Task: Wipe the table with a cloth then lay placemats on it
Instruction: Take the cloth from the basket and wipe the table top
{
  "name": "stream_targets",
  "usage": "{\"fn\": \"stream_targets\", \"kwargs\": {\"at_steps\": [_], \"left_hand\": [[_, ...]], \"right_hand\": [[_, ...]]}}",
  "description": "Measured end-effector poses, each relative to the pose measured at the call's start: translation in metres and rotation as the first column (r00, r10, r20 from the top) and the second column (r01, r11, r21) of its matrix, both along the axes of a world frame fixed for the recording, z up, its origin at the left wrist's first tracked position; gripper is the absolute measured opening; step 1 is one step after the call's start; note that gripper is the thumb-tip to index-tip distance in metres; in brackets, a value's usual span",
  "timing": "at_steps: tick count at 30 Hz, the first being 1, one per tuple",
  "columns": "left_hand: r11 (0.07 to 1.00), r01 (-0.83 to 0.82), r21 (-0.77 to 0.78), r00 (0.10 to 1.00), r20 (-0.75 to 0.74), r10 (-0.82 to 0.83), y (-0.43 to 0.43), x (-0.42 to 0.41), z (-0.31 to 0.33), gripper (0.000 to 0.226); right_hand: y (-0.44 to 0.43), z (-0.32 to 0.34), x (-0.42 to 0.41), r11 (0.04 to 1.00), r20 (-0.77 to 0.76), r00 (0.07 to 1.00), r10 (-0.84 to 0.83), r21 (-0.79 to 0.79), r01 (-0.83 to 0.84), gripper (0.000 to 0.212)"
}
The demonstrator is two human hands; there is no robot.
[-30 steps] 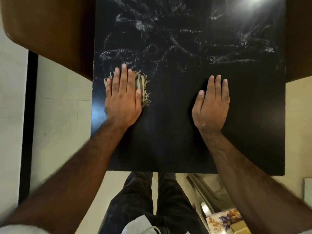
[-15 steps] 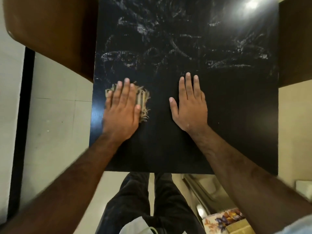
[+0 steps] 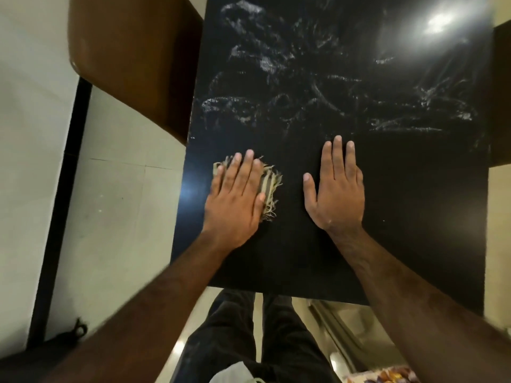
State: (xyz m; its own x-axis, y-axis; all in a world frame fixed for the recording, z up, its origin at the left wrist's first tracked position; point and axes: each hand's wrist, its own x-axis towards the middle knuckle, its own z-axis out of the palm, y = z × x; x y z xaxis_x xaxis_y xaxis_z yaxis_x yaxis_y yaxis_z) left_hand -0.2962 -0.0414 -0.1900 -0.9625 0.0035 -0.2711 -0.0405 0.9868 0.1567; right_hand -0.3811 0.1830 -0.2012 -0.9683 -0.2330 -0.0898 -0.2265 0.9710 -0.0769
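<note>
A black table [image 3: 414, 217] fills the middle of the head view, with white smear marks [image 3: 276, 106] across its far half. My left hand [image 3: 235, 197] lies flat with straight fingers on a small frayed tan cloth [image 3: 271, 186] near the table's left edge, pressing it down. Only the cloth's fringed right side and top left corner show past the hand. My right hand [image 3: 337, 189] rests flat on the bare tabletop to the right of the cloth, fingers straight and together. No placemats are in view.
A brown chair seat [image 3: 132, 59] stands against the table's left side, and another brown edge [image 3: 502, 92] shows at the right. My dark-trousered legs [image 3: 254, 335] are below the near table edge. A patterned item [image 3: 387, 377] lies on the floor at the bottom right.
My right hand slid left across the table to rest close to the cloth. My left hand drew the cloth slightly toward me.
</note>
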Motion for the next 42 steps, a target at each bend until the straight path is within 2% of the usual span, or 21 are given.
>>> {"fn": "stream_targets", "kwargs": {"at_steps": [5, 10, 13, 16, 18, 22, 27, 30, 34, 38, 42], "left_hand": [[0.986, -0.166, -0.029, 0.986, -0.034, 0.166, -0.068, -0.031, -0.001, 0.073], [0.969, -0.244, -0.034, 0.966, -0.102, 0.239, -0.075, -0.100, -0.003, 0.075], [0.991, -0.124, -0.049, 0.990, -0.076, 0.120, -0.055, -0.102, -0.001, 0.075], [0.999, 0.042, -0.027, 0.999, -0.026, -0.043, -0.039, -0.063, 0.002, 0.074], [0.996, 0.077, -0.034, 0.997, -0.001, -0.077, -0.049, -0.034, 0.001, 0.074], [0.999, -0.016, -0.046, 1.000, 0.002, 0.016, -0.084, -0.024, 0.000, 0.074], [0.985, -0.173, -0.011, 0.981, -0.089, 0.171, -0.090, -0.108, -0.003, 0.074], [0.977, -0.208, -0.035, 0.974, -0.103, 0.203, -0.086, -0.149, -0.001, 0.076], [0.996, -0.080, -0.039, 0.991, -0.114, 0.075, -0.061, -0.153, -0.002, 0.075], [0.996, 0.077, -0.033, 0.994, -0.070, -0.080, -0.034, -0.104, -0.004, 0.074], [1.000, 0.016, -0.026, 0.999, -0.029, -0.017, -0.065, -0.075, -0.007, 0.075]], "right_hand": [[0.001, -0.001, 0.001, 1.000, -0.021, 1.000, -0.013, -0.004, 0.013, 0.077], [-0.001, -0.002, 0.000, 1.000, -0.023, 1.000, -0.016, 0.000, 0.016, 0.077], [-0.001, 0.000, -0.001, 1.000, -0.010, 1.000, -0.013, -0.004, 0.013, 0.078], [-0.001, 0.002, -0.002, 1.000, 0.004, 1.000, -0.010, 0.002, 0.010, 0.078], [-0.001, 0.002, -0.002, 1.000, 0.009, 1.000, -0.016, 0.007, 0.016, 0.078], [0.000, 0.000, -0.002, 1.000, 0.010, 1.000, -0.023, 0.010, 0.023, 0.078], [0.001, 0.000, -0.002, 1.000, -0.001, 1.000, -0.030, 0.007, 0.031, 0.077], [-0.001, 0.000, -0.002, 0.999, -0.009, 0.999, -0.034, 0.005, 0.035, 0.077], [-0.003, 0.001, -0.002, 0.999, 0.000, 0.999, -0.036, -0.008, 0.036, 0.077], [-0.002, 0.001, -0.001, 0.999, 0.021, 0.999, -0.037, -0.007, 0.037, 0.078], [-0.001, 0.000, 0.000, 0.999, 0.012, 0.999, -0.042, -0.013, 0.042, 0.076]]}}
